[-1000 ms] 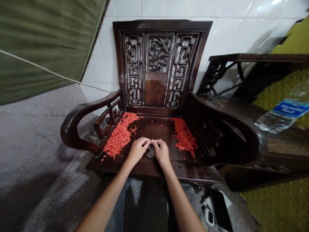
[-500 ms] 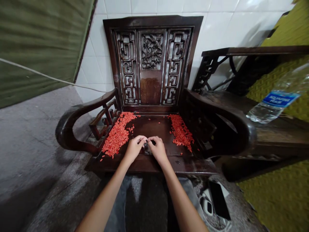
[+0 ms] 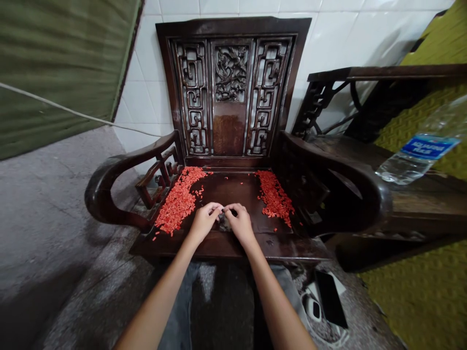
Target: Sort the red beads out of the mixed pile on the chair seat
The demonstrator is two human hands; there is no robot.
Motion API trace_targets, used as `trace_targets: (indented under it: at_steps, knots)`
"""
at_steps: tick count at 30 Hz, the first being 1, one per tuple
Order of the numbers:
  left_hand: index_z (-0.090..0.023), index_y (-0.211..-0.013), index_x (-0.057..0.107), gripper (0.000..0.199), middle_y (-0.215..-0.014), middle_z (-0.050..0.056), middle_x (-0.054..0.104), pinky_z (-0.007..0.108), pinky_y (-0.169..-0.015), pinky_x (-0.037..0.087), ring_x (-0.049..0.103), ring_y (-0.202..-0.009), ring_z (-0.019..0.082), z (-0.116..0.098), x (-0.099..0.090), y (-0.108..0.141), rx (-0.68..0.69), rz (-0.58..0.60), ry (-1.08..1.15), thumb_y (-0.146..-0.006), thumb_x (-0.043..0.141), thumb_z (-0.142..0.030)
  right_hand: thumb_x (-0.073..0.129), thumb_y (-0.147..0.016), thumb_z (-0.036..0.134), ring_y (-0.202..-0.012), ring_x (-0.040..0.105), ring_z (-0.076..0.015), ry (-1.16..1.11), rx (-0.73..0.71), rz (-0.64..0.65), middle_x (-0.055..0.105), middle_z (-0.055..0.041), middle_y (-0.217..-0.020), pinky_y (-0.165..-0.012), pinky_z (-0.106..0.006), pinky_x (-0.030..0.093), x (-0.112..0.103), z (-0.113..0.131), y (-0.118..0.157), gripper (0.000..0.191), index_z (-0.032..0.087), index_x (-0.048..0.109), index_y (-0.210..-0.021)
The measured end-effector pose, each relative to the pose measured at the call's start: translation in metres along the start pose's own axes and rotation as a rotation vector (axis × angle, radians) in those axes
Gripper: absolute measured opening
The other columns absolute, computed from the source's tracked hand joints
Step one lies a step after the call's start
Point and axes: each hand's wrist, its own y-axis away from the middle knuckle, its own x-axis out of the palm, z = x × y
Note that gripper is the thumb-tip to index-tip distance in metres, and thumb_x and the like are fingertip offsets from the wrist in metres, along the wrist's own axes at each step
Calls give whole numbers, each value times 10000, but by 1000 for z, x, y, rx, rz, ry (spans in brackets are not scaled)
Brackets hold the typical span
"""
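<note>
My left hand (image 3: 206,221) and my right hand (image 3: 238,221) meet over the front of a dark wooden chair seat (image 3: 229,194). Thumbs and fingers of both are pinched together, tip to tip. Whatever sits between the fingertips is small, dark and too hidden to name. Just beneath them a greyish-dark lump (image 3: 224,225) shows on the seat, partly covered by my hands. To the left of my left hand spreads a pile of small orange-red pieces (image 3: 177,204). A second pile of the same pieces (image 3: 274,197) lies right of my right hand.
Curved armrests (image 3: 109,189) flank the seat, and a carved backrest (image 3: 231,92) rises behind it. On a wooden stand to the right rests a clear plastic bottle (image 3: 419,155). A black phone (image 3: 330,299) and a white cabled device (image 3: 314,309) lie low at the right.
The view has shifted slightly. Both hands stay pinched together at the same spot over the seat, with only tiny finger movement.
</note>
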Motion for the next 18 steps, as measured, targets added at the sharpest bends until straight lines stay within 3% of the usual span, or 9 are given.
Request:
trace_targets:
  at_steps: [18]
  knots:
    - [-163,-991,711,244,-844,28,684,262,-709,499,612,-682,146,1,0,0,-15,31,37,-937,604,-376,588,-904,309,-979,625,-245,-35,-52,20,739,-48,-954,-921,-356,430,0,-8,-1,185,237,754,-868]
